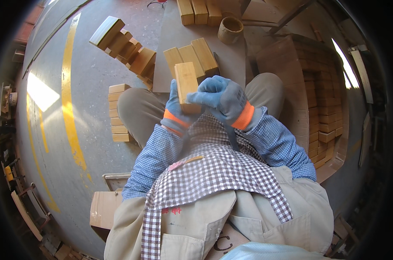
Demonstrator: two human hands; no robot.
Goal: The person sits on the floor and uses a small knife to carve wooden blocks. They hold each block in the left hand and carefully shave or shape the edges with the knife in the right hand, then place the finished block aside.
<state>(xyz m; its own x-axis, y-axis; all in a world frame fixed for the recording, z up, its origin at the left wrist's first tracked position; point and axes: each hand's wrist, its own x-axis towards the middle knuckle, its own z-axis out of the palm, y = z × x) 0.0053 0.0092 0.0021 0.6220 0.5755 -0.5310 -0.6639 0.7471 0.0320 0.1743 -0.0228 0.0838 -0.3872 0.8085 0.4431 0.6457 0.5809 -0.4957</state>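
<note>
way off to the left of the flat grey bench top (231, 56), a worn yellow painted stripe (67, 86) ran along the grey floor (92, 78). closer in, off the bench's near left corner, sat a neat column of light-brown rectangular wooden blocks (118, 113). just left of the bench there was also a messier, crooked pile of tan wooden blocks (129, 52).

then came the left hand (178, 106), in a blue-grey glove with an orange cuff, by the bench's near edge. that one was wrapped around the lower part of a honey-coloured rectangular wooden block (186, 82), so yeah, it had a proper hold. the block was at the bench's near edge, partly hiding a trio of yellowish-brown wooden blocks (204, 54) on the bench. three more pale-brown wooden blocks (200, 13) were lined up farther along it.

the right hand (222, 96), same kind of glove, was by the near edge too, fingers bent against the block's right side; couldn't tell if they were actually gripping it.

a round brown pot (230, 31) stood on the bench's right side, and right of the bench was a big brown cardboard box (297, 102) with loads of stacked wooden blocks (328, 106) inside.
</note>
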